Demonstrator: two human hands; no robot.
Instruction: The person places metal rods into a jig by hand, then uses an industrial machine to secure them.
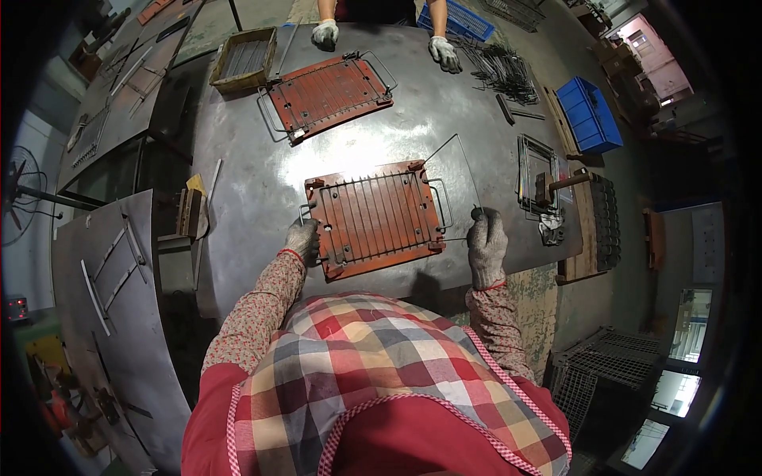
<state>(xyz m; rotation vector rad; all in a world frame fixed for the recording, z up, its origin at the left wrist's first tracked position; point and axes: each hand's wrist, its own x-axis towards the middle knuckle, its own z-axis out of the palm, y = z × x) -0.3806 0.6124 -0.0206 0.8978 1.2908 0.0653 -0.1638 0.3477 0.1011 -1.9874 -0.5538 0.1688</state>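
Observation:
An orange-red metal jig (373, 222) with several thin parallel wires laid across it lies on the steel table in front of me. My left hand (302, 240), in a grey-white glove, is closed at the jig's left edge around a wire loop (302, 211); its fingertips are partly hidden. Past the jig's right side, my right hand (487, 242), gloved too, grips a bent wire frame (468, 170). This frame stands tilted up, reaching from the jig's far right corner to my fingers. A second wire loop (442, 202) sticks out at the jig's right edge.
Across the steel table (238, 159), a co-worker's gloved hands (325, 35) rest near a similar red jig (329, 95). Around the edges are a tray of rods (244, 60), a wire pile (508, 71), stacked wire frames (536, 174) and a blue crate (588, 116).

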